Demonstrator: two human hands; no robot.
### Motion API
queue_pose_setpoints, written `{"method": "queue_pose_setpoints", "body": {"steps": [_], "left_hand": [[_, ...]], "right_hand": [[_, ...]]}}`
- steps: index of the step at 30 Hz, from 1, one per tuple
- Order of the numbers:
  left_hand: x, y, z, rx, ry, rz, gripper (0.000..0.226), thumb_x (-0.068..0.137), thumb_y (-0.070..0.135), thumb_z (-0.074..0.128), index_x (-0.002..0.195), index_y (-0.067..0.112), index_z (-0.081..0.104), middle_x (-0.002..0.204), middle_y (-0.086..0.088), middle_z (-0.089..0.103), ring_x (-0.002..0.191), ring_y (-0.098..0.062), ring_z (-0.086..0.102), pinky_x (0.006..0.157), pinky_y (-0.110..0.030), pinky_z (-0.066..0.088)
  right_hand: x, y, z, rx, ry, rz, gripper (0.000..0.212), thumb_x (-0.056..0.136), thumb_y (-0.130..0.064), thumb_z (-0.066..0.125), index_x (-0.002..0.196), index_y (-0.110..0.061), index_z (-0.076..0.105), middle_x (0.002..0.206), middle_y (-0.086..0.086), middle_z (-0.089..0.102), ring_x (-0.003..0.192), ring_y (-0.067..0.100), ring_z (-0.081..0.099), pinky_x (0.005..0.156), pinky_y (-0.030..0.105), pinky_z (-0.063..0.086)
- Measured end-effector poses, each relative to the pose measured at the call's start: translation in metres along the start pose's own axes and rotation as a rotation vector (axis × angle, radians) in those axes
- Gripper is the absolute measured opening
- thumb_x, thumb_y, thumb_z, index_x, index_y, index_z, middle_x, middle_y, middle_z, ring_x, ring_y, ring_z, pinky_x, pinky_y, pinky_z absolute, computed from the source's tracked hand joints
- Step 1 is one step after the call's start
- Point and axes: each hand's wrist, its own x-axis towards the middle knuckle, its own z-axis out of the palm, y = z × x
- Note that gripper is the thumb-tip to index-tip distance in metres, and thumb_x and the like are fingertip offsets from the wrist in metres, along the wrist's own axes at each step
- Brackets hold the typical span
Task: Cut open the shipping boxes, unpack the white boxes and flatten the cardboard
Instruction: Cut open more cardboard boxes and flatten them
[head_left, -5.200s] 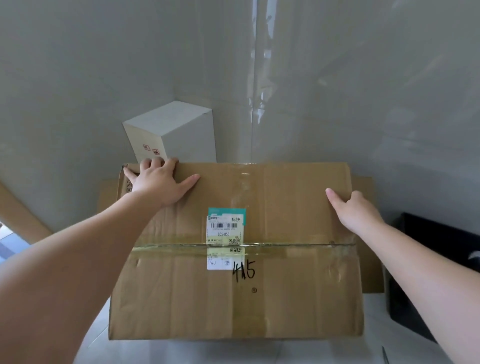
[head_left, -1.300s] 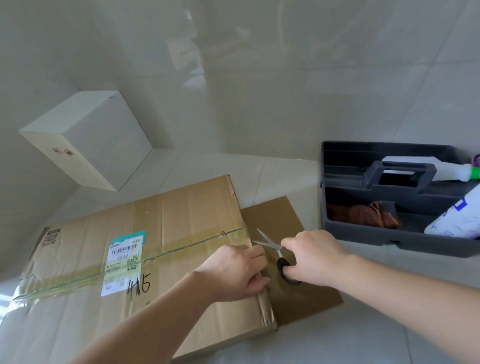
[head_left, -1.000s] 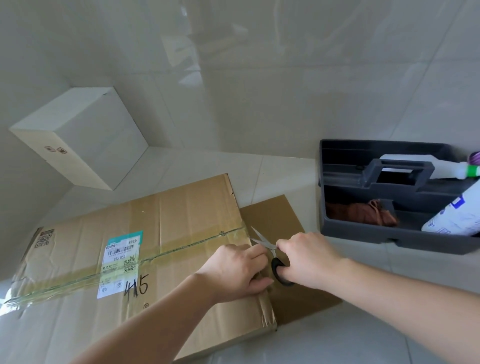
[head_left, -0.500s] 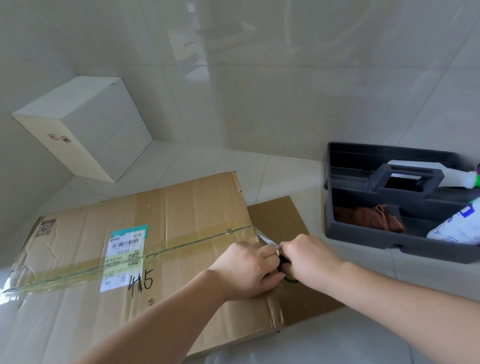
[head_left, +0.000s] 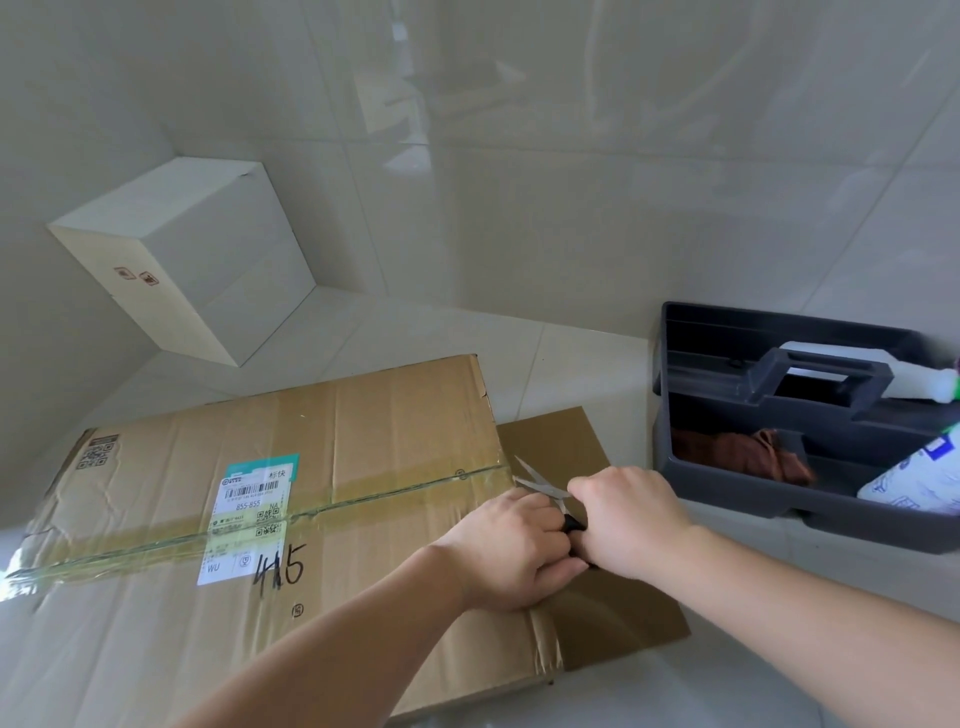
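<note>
The scissors handles are hidden — buried between left hand and right hand.

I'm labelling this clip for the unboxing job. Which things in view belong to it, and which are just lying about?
In the job:
cardboard box, taped shut
scissors, held by both hands, left and right
white box
flat cardboard under the box

Lying about:
grey caddy
brown cloth
bottles

Brown corrugated cardboard shipping box, clear glossy tape strip, white label with teal top edge, black marker "415". Plain white cardboard box with 2 small reddish marks. Dark grey plastic caddy, brown cloth inside. Silver-bladed, black-handled scissors.
</note>
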Motion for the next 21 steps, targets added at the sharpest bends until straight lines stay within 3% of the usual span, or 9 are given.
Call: {"method": "queue_pose_setpoints", "body": {"steps": [7, 9, 15, 18, 21], "left_hand": [[0.001, 0.001, 0.003, -0.042, 0.012, 0.005, 0.03, 0.087, 0.018, 0.066, 0.061, 0.006, 0.059, 0.062, -0.007, 0.056, 0.061, -0.027, 0.049, 0.065, -0.033, 0.046], [0.001, 0.0, 0.002, -0.038, 0.009, 0.014, 0.033, 0.087, 0.019, 0.066, 0.058, 0.006, 0.057, 0.06, -0.006, 0.054, 0.06, -0.026, 0.048, 0.063, -0.032, 0.045], [0.003, -0.002, 0.001, -0.064, -0.02, -0.007, 0.037, 0.09, 0.02, 0.061, 0.056, 0.006, 0.057, 0.057, -0.006, 0.055, 0.06, -0.026, 0.048, 0.063, -0.033, 0.044], [0.002, -0.001, 0.0, -0.07, -0.033, -0.025, 0.039, 0.092, 0.022, 0.057, 0.056, 0.006, 0.058, 0.055, -0.005, 0.056, 0.059, -0.025, 0.045, 0.065, -0.034, 0.044], [0.003, 0.0, -0.002, -0.068, -0.024, -0.029, 0.041, 0.092, 0.02, 0.057, 0.053, 0.006, 0.056, 0.052, -0.005, 0.054, 0.055, -0.023, 0.04, 0.064, -0.033, 0.043]], "right_hand": [[0.014, 0.005, 0.0, -0.038, -0.026, -0.056, 0.011, 0.083, -0.023, 0.053, 0.074, -0.018, 0.048, 0.062, -0.004, 0.04, 0.061, 0.022, 0.046, 0.049, 0.029, 0.028], [0.016, 0.007, -0.001, -0.033, -0.018, -0.049, 0.013, 0.086, -0.02, 0.05, 0.073, -0.017, 0.048, 0.061, -0.002, 0.04, 0.059, 0.023, 0.046, 0.047, 0.03, 0.027], [0.025, 0.012, -0.01, -0.026, 0.086, -0.014, 0.023, 0.083, -0.042, 0.052, 0.076, -0.02, 0.055, 0.061, -0.005, 0.047, 0.062, 0.024, 0.049, 0.05, 0.028, 0.029], [0.018, 0.019, -0.003, -0.009, 0.125, -0.02, 0.038, 0.077, -0.054, 0.047, 0.089, -0.023, 0.066, 0.072, -0.005, 0.063, 0.068, 0.022, 0.06, 0.054, 0.027, 0.039], [0.013, 0.025, 0.002, -0.015, 0.163, -0.046, 0.046, 0.074, -0.056, 0.043, 0.096, -0.024, 0.067, 0.076, -0.004, 0.066, 0.07, 0.02, 0.063, 0.054, 0.026, 0.04]]}}
